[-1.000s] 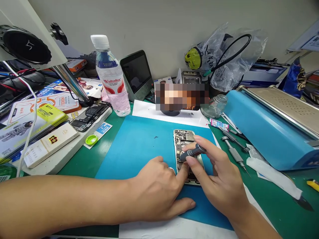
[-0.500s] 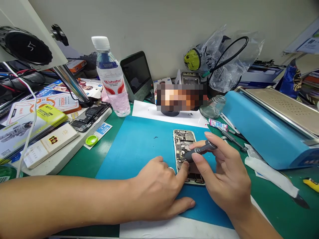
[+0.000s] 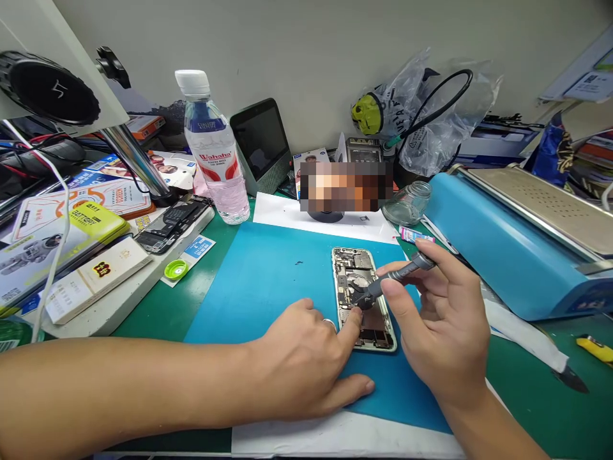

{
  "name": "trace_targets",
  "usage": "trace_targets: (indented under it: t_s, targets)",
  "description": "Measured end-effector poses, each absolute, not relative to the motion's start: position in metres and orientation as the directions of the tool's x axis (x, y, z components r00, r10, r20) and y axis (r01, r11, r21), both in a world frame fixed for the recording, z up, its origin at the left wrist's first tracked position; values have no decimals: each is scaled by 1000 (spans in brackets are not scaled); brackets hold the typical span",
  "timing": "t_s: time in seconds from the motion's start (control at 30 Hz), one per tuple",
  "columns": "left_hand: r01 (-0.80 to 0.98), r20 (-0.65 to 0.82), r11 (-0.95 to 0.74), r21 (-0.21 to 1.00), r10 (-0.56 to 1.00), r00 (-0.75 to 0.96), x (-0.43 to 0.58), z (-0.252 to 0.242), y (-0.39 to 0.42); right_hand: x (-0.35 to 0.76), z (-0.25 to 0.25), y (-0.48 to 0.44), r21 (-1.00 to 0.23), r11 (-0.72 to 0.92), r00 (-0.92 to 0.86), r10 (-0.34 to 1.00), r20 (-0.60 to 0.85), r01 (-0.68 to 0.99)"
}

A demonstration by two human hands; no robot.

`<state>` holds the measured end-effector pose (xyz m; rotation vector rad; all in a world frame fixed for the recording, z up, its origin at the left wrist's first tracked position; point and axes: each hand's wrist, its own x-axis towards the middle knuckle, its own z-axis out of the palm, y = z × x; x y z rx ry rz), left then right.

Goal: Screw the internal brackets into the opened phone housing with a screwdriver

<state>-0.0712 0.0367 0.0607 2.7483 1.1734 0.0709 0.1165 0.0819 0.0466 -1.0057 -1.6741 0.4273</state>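
An opened smartphone [image 3: 374, 324] lies face up on the blue mat [image 3: 258, 275], its circuit board and inner parts exposed. My right hand [image 3: 443, 319] grips a dark grey screwdriver [image 3: 401, 273] between thumb and fingers, tilted, its lower end over the phone's middle. Whether the tip sits in a screw cannot be made out. My left hand [image 3: 306, 361] rests on the mat at the phone's left side with thumb spread. Its index fingertip touches the phone close to the screwdriver's lower end.
Behind the mat stand a water bottle [image 3: 215, 163], a small screen [image 3: 262, 144] and a glass jar [image 3: 409, 203]. A blue machine [image 3: 498, 255] and a wrapped blade [image 3: 531, 335] are at right. Phone parts and boxes [image 3: 98, 278] crowd the left, beneath a metal stand [image 3: 138, 160].
My right hand and the screwdriver have shifted slightly right, with the screwdriver's top end moved up and right. More of the phone's lower right shows. My left hand has stayed nearly still.
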Motion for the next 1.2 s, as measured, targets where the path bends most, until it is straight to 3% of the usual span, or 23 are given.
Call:
trace_targets:
  t_s: [0.57, 0.83, 1.07, 1.2]
  targets:
    - [720, -9, -666, 194, 733, 680, -72, 62, 37, 118, 47, 83, -703, 563, -73, 800, 596, 436]
    - [705, 60, -685, 183, 724, 687, -73, 59, 37, 116, 50, 82, -722, 555, -45, 804, 593, 413]
    - [383, 317, -891, 243, 446, 837, -76, 68, 32, 116, 50, 82, -747, 560, -30, 807, 590, 358]
    - [308, 313, -922, 235, 372, 874, -78, 70, 31, 116, 50, 81, -748, 556, -29, 809, 587, 361]
